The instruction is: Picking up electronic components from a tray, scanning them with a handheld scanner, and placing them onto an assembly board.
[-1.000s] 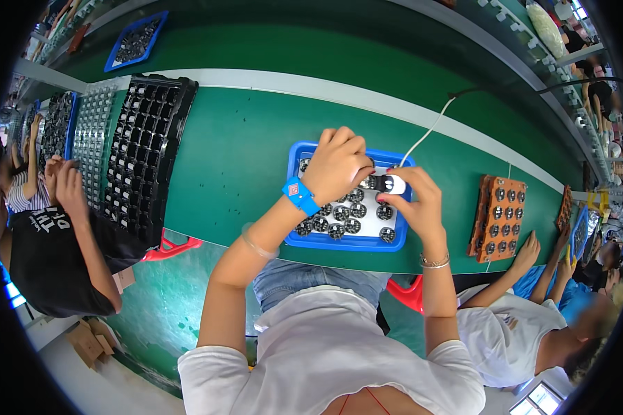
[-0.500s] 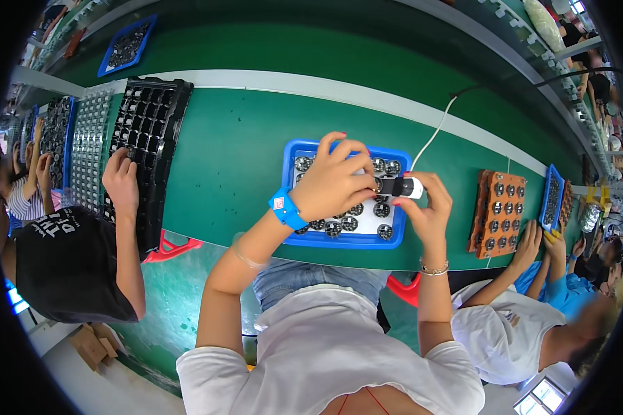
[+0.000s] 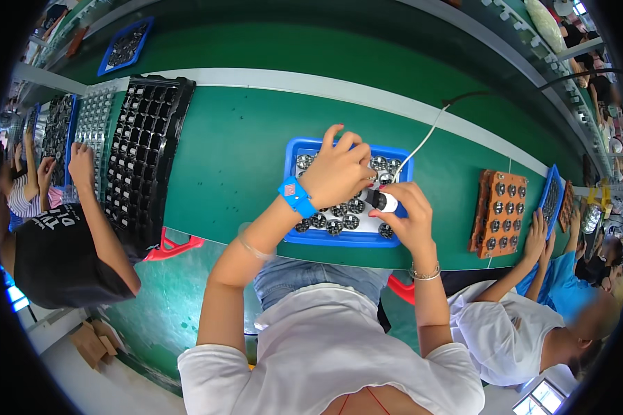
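Observation:
A blue tray [image 3: 290,238] with a white lining lies in front of me on the green workbench, with several round, dark, shiny parts [image 3: 334,227] in it. Over its right side my right hand [image 3: 412,216] grips a short black-and-white corded cylinder [image 3: 386,202] by its white end. My left hand [image 3: 337,174], with a blue band at the wrist, is bent over the tray. Its thumb and some fingertips come together at the cylinder's black end. Whatever they pinch there is hidden.
A white cable [image 3: 422,142] runs from the cylinder to the back. Orange blocks [image 3: 503,214] carrying round parts stand on the right, near a co-worker's hands [image 3: 535,238]. At left are a black compartment tray [image 3: 142,149] and another co-worker's arm [image 3: 93,197]. A small blue tray [image 3: 126,47] lies farther back.
My right hand and the cylinder have moved left and a little nearer to me, and the cylinder is now tilted. My left hand has shifted slightly. The left co-worker's hand has moved off the black tray.

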Action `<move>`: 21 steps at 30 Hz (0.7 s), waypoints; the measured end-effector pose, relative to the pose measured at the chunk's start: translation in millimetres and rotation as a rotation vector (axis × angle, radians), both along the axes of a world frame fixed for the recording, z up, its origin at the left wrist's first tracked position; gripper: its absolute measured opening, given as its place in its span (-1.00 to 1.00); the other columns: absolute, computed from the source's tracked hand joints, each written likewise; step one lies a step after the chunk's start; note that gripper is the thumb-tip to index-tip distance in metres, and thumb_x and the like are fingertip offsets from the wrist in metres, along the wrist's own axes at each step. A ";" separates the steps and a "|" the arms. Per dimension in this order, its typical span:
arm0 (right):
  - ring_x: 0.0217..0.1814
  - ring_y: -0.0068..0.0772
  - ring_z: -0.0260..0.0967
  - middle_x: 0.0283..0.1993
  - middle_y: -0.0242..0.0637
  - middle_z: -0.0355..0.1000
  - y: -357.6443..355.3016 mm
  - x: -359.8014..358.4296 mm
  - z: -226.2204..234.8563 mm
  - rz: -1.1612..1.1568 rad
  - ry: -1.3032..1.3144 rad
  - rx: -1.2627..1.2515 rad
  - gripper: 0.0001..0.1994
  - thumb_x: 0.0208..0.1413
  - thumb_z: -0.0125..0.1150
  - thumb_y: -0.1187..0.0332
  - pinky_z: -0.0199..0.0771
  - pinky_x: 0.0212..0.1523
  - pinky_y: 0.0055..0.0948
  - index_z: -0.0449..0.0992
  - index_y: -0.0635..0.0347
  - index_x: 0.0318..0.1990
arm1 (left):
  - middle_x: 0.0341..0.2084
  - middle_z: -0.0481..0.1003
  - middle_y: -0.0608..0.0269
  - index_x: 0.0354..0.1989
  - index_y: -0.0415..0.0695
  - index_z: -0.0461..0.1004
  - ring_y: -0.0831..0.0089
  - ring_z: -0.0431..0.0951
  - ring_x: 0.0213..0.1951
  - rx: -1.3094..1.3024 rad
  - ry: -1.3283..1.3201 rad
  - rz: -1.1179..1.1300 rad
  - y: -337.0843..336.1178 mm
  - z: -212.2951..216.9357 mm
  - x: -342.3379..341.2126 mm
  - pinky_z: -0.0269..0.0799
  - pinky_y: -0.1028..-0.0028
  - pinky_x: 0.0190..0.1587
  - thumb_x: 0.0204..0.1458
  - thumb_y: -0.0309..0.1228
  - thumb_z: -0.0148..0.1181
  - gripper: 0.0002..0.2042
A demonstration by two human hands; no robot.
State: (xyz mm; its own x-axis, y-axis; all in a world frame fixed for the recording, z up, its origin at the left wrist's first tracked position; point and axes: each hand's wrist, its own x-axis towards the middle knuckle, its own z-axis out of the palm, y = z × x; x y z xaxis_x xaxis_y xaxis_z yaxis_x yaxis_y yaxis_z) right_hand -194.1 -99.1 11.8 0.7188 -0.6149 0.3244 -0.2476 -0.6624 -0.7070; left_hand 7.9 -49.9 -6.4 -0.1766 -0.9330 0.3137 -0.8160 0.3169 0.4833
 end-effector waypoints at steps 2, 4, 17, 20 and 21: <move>-0.22 -0.19 0.46 -0.24 -0.19 0.51 0.8 -1.0 -1.2 -0.041 -0.009 0.014 -0.57 -0.30 0.56 0.34 0.46 -0.21 -0.34 0.55 0.26 -0.21 | -0.35 0.36 0.38 -0.38 0.06 0.64 0.30 0.34 -0.02 0.013 0.039 0.023 5.5 3.1 4.7 0.00 -0.05 0.27 -0.10 -0.32 0.33 -0.90; -0.22 -0.19 0.46 -0.24 -0.19 0.51 -0.2 3.6 2.3 -0.039 -0.003 0.016 -0.57 -0.30 0.55 0.34 0.46 -0.21 -0.34 0.55 0.26 -0.21 | -0.35 0.36 0.38 -0.35 0.07 0.64 0.30 0.34 -0.02 0.027 0.078 0.045 15.0 9.4 10.7 -0.01 -0.06 0.28 -0.09 -0.33 0.32 -0.89; -0.20 -0.21 0.46 -0.23 -0.18 0.53 2.3 8.8 -0.1 -0.071 -0.014 0.065 -0.59 -0.30 0.55 0.39 0.46 -0.16 -0.35 0.56 0.26 -0.22 | -0.36 0.36 0.39 -0.50 0.00 0.56 0.32 0.36 -0.05 0.022 0.049 0.053 33.2 6.2 0.4 0.03 -0.09 0.26 -0.22 -0.30 0.40 -0.85; -0.11 -0.35 0.43 -0.14 -0.21 0.48 6.6 -12.1 -12.0 -0.258 -0.096 0.144 -0.58 -0.22 0.53 0.41 0.41 -0.06 -0.44 0.50 0.28 -0.16 | -0.37 0.36 0.41 -0.52 0.00 0.57 0.33 0.36 -0.06 -0.058 0.107 0.044 29.9 6.5 -2.0 0.04 -0.09 0.25 -0.21 -0.33 0.39 -0.88; -0.09 -0.37 0.40 -0.11 -0.24 0.43 10.9 -22.5 -26.1 -0.369 -0.269 0.320 -0.55 -0.09 0.49 0.25 0.39 -0.03 -0.44 0.46 0.27 -0.10 | -0.39 0.37 0.41 -0.54 0.00 0.57 0.34 0.36 -0.06 -0.072 0.104 0.042 28.6 11.5 -0.9 0.04 -0.09 0.25 -0.21 -0.34 0.39 -0.90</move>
